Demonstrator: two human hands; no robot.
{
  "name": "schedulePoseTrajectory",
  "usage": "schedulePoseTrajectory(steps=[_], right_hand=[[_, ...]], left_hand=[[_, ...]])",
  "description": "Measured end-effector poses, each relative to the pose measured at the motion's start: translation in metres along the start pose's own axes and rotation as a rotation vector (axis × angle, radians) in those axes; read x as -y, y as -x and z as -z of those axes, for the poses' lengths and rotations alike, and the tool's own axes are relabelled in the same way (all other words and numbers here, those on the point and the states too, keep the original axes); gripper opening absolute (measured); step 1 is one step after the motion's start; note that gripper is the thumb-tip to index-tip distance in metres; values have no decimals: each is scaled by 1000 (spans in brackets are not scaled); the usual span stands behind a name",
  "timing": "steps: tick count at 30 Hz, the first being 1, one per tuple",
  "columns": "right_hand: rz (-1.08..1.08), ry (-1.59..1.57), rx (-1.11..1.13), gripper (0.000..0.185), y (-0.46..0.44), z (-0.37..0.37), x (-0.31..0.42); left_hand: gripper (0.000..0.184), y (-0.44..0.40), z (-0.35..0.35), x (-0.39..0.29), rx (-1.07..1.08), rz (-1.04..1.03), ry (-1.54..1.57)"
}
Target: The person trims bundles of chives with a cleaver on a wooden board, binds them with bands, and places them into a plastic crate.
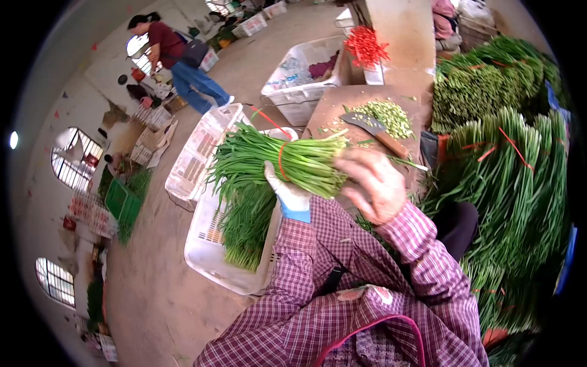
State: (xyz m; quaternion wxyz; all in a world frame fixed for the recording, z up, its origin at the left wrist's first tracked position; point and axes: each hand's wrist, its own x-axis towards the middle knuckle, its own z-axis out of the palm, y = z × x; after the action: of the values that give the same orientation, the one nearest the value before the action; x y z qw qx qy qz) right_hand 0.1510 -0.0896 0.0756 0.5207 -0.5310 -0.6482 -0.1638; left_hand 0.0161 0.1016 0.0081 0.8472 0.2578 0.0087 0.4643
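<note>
A bundle of long green stalks (306, 160), tied with a red band, lies across my left hand (287, 191), which wears a pale glove and has its fingers wrapped round it from below. My bare right hand (374, 183) is at the pale cut ends of the bundle, fingers curved and somewhat blurred; whether they grip any stalks is unclear. Behind it, a knife (391, 144) with a wooden handle rests on a board (333, 110) beside chopped pale bits (391, 116). Below the bundle, a white crate (205, 248) holds more green stalks (251, 229).
Large heaps of green bundles (495, 183) stand at the right. Red ties (365, 46) hang beyond the board. Another white crate (299, 92) holds bags, and an empty-looking one (205, 140) is nearer. A person (177, 55) walks at the upper left.
</note>
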Motion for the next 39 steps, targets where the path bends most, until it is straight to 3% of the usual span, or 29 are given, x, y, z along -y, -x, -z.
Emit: schedulePoseTrajectory(steps=[2, 3, 4, 6, 8, 10, 12, 13, 14, 15, 17, 18, 19, 20, 22, 24, 25, 26, 28, 30, 32, 34, 36, 39], right_hand=[[35, 59, 158, 50, 15, -25, -12], [-32, 45, 161, 52, 42, -40, -30], [-191, 217, 367, 53, 66, -40, -43], [-432, 255, 545, 54, 101, -38, -68], [-393, 225, 393, 50, 84, -22, -56], [-161, 80, 31, 51, 29, -8, -17], [97, 14, -29, 54, 0, -10, 0], [126, 55, 60, 57, 4, -16, -1], [89, 119, 95, 55, 23, -35, -18], [-36, 157, 225, 51, 48, -40, -32], [-302, 283, 581, 42, 88, -38, -68], [-470, 359, 810, 37, 99, -36, -74], [-317, 294, 498, 32, 111, -34, -79], [-440, 256, 440, 33, 81, -19, -54], [-214, 92, 53, 34, 35, -6, -18], [45, 23, -71, 42, 13, -17, -6], [157, 43, 18, 41, 14, -21, -10], [155, 40, 20, 41, 30, -29, -19], [-198, 244, 285, 39, 76, -42, -50], [-463, 167, 302, 36, 90, -33, -54], [-451, 155, 200, 26, 86, -23, -41], [-345, 43, 16, 19, 60, -16, -21], [-306, 18, -23, 19, 44, -16, -5], [-317, -4, -14, 20, 41, -23, -1]], left_hand=[[76, -8, 3, 0, 83, -13, -34], [79, -2, -7, -5, -38, -43, -154], [82, -7, 5, -11, -141, -22, -130], [84, -8, 21, -24, -46, 39, -35], [84, -11, 34, -23, -89, 44, -28], [79, -6, 21, -14, -91, 75, -30], [79, -11, 33, -12, 40, 176, 253], [78, -13, 39, -12, 107, 242, 402], [79, -12, 36, -12, 92, 198, 312], [79, -9, 29, -13, 91, 197, 312], [79, -4, 17, -10, -95, -31, -203], [78, -2, 24, -16, -79, 33, -112], [81, -1, 30, -18, -119, 56, -132], [84, -2, 29, -17, -153, 70, -147], [82, -3, 21, -12, -201, 31, -238], [77, -6, 19, -9, -150, -24, -164], [73, -5, 18, -7, -96, -76, -203], [77, -7, 30, -19, 16, 97, 50], [81, 0, 8, -15, -91, -17, -222], [84, -1, 16, -23, 270, 174, 175], [87, -3, 16, -20, 258, 145, 85], [90, -7, 24, -21, 380, 140, 55], [86, -8, 19, -22, 364, 239, 290], [85, -6, 24, -18, 358, 211, 317]])
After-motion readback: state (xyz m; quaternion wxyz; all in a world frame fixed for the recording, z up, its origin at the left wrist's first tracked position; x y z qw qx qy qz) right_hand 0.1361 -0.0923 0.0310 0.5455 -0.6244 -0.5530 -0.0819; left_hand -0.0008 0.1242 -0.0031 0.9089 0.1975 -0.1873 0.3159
